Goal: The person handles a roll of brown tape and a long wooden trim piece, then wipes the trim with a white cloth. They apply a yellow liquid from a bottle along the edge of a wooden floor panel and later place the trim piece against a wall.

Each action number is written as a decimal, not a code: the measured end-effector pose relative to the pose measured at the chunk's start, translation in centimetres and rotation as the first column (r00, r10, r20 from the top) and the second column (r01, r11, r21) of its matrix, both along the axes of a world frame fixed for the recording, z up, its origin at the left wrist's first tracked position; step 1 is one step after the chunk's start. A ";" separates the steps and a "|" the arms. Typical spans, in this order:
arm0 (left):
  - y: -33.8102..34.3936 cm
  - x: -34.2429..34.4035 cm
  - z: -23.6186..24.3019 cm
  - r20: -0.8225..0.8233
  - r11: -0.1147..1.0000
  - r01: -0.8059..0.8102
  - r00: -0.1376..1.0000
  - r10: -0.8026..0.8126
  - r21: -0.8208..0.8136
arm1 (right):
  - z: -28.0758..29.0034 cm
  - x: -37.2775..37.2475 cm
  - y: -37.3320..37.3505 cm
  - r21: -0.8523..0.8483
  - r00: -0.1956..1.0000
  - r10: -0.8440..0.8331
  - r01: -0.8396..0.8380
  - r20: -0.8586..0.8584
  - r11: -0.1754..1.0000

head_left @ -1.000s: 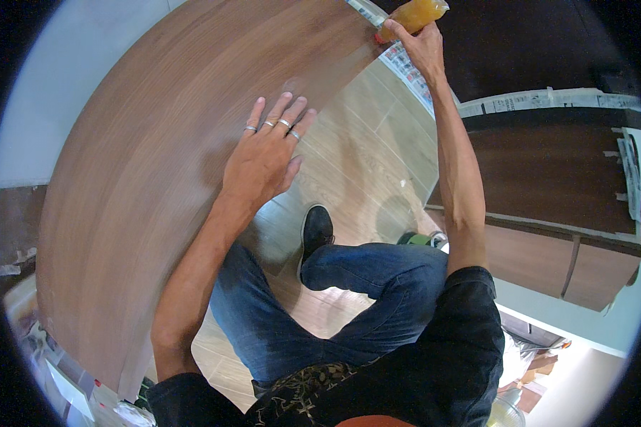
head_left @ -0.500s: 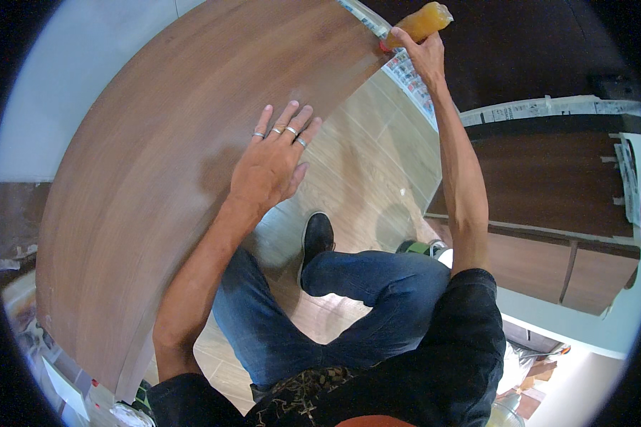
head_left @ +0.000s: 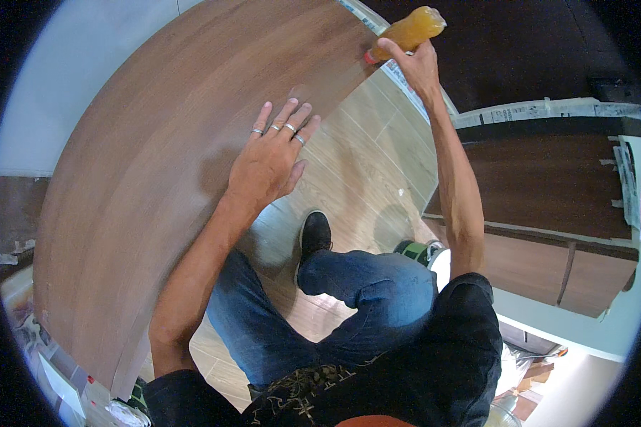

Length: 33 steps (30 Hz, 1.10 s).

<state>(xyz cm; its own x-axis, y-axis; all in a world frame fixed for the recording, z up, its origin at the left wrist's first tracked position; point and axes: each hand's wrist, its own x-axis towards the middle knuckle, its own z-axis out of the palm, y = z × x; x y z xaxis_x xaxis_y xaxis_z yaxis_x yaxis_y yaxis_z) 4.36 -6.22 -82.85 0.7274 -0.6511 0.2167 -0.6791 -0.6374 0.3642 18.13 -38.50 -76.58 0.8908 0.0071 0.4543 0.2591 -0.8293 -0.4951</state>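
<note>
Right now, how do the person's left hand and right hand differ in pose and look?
The left hand is open, fingers extended over the wooden board; the right hand grips a yellow-orange bottle. The left hand wears rings; none show on the right hand. Both are ungloved.

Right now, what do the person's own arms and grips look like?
Short black sleeves, bare forearms. The left grip, ungloved, has four plain silver rings; the right grip, also ungloved, shows none, though it is partly hidden.
</note>
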 end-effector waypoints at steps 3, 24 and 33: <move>0.1 -0.1 0.0 0.008 1.000 -0.005 1.000 0.005 0.004 | 0.6 -0.6 1.9 -0.057 1.000 0.020 -0.021 -0.010 0.998; 0.3 -0.2 0.0 0.026 0.999 0.006 1.000 -0.004 -0.051 | -0.4 3.1 -3.6 -0.069 0.995 -0.087 0.089 0.040 0.994; 0.3 -0.2 0.1 0.026 0.999 -0.003 1.000 0.004 -0.041 | -0.2 0.2 -0.1 -0.027 0.999 -0.011 0.011 -0.036 1.000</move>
<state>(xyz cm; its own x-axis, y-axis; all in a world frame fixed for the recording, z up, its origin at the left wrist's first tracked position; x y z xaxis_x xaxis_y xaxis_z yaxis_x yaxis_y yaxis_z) 4.18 -5.93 -82.77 0.7235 -0.6387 0.2620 -0.6863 -0.6245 0.3728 18.28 -38.59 -76.78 0.9068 0.0091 0.4215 0.2322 -0.8452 -0.4813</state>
